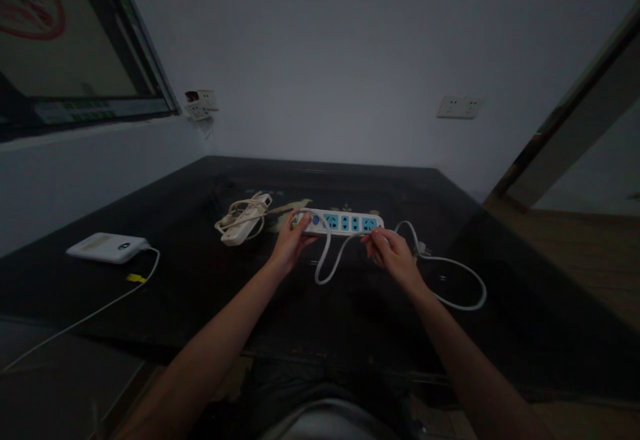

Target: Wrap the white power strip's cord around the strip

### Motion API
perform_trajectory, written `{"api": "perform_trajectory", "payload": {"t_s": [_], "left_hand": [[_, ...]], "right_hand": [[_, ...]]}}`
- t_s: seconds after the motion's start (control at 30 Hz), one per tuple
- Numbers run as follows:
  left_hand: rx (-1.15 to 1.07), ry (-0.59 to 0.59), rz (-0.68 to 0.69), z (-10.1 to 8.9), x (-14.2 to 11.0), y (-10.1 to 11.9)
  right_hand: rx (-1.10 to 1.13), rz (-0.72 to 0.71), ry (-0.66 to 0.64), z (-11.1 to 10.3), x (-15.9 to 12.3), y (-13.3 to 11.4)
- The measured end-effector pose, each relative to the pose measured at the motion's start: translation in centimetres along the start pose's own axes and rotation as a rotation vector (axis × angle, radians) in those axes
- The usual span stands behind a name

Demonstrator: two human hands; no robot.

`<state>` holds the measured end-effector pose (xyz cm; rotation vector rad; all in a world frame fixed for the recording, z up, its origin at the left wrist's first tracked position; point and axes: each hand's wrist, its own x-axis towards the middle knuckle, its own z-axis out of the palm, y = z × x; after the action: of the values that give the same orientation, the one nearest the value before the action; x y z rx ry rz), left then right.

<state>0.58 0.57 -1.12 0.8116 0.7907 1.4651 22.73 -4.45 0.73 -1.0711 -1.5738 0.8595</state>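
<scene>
A white power strip [338, 222] with blue socket faces is held level above the dark table in front of me. My left hand [290, 243] is closed around its left end, thumb on top near the round blue button. At the other end, my right hand [393, 251] has its fingers pinched on the strip's white cord [327, 273], close to the strip's right end. That cord leaves the left end, loops down in front and passes through my right hand. Beyond the hand it makes a wide curve on the table, with a plug [424, 249] beside it.
Left of my hands lies a second power strip [245, 221], its cord wrapped around it. A white box-shaped device [107, 247] with a cable sits at the table's left. The black table [280, 313] reaches a wall with socket plates [459, 107]. A window is at upper left.
</scene>
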Motion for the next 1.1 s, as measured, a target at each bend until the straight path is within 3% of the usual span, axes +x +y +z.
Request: {"api": "perform_trajectory", "payload": {"t_s": [0.17, 0.37, 0.53, 0.8, 0.9, 1.1], "left_hand": [[0.073, -0.045, 0.015, 0.3, -0.4, 0.2], [0.169, -0.032, 0.035, 0.2, -0.5, 0.5], [0.238, -0.102, -0.014, 0.2, -0.6, 0.9], [0.247, -0.078, -0.071, 0.1, -0.6, 1.1], [0.259, -0.080, -0.103, 0.0, -0.4, 1.0], [0.285, -0.150, -0.115, 0.3, -0.6, 0.5]], "right_hand": [[-0.188, -0.089, -0.052, 0.2, -0.3, -0.5], [-0.424, -0.267, 0.145, -0.2, -0.3, -0.9], [-0.432, -0.216, 0.150, -0.8, -0.2, -0.7], [-0.373, -0.138, 0.128, -1.2, 0.2, -0.2], [-0.322, -0.117, 0.025, -0.9, 0.2, -0.1], [-0.082, 0.029, -0.404, 1.0, -0.7, 0.0]]}}
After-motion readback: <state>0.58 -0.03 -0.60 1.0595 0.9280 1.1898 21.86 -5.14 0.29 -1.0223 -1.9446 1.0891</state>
